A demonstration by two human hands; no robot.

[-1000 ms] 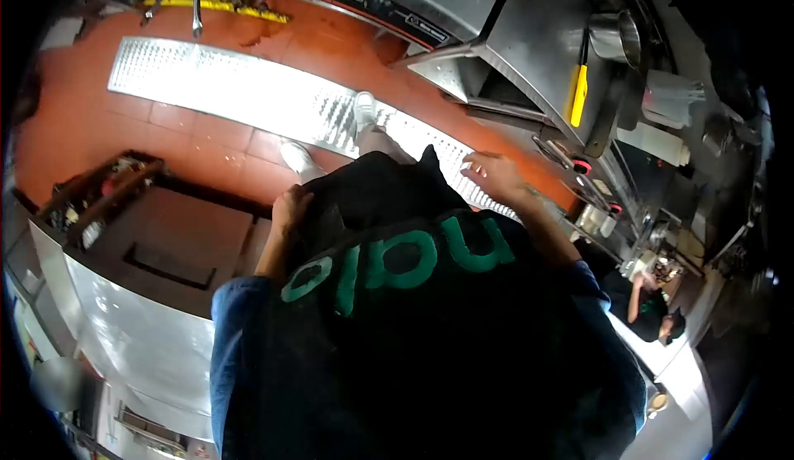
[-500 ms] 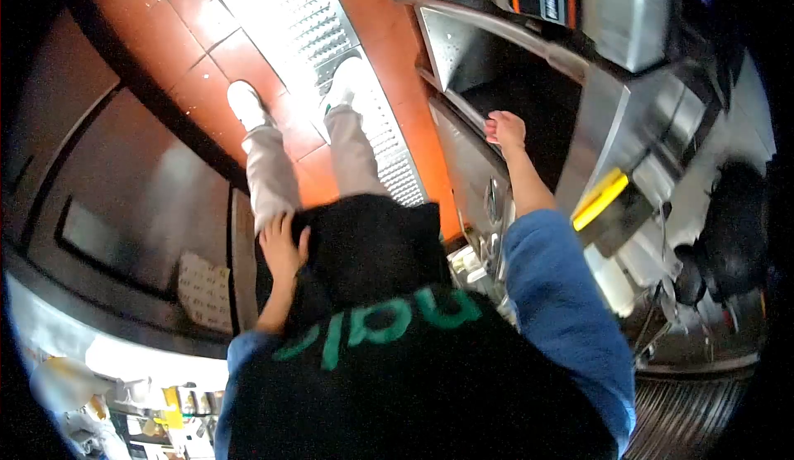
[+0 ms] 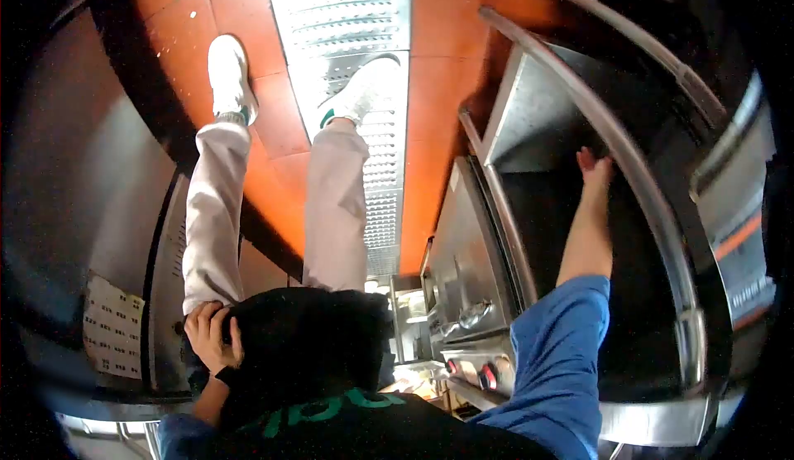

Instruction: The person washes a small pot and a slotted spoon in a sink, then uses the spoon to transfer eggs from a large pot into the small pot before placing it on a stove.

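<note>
My left hand (image 3: 213, 336) lies on my upper leg at the edge of the black apron (image 3: 306, 336), fingers slightly apart, with a dark band at the wrist. It holds nothing that I can see. My right arm reaches out over the dark recess of a steel unit. At its end, my right hand (image 3: 594, 169) is beside the curved metal rail (image 3: 633, 158), with its fingers partly apart and no object visible in it. Whether it touches the rail is unclear.
Orange floor tiles (image 3: 269, 121) flank a perforated metal strip (image 3: 385, 154); one white shoe (image 3: 368, 88) is on it. A steel unit with a door (image 3: 463, 253) and red-marked knobs (image 3: 488, 376) stands at right. Dark panels (image 3: 74, 170) and a spotted sheet (image 3: 113, 328) are at left.
The view has shifted over the steel unit at right. My right hand has moved out from the unit's near edge to the curved rail, its fingers less curled. My left hand still rests on my leg.
</note>
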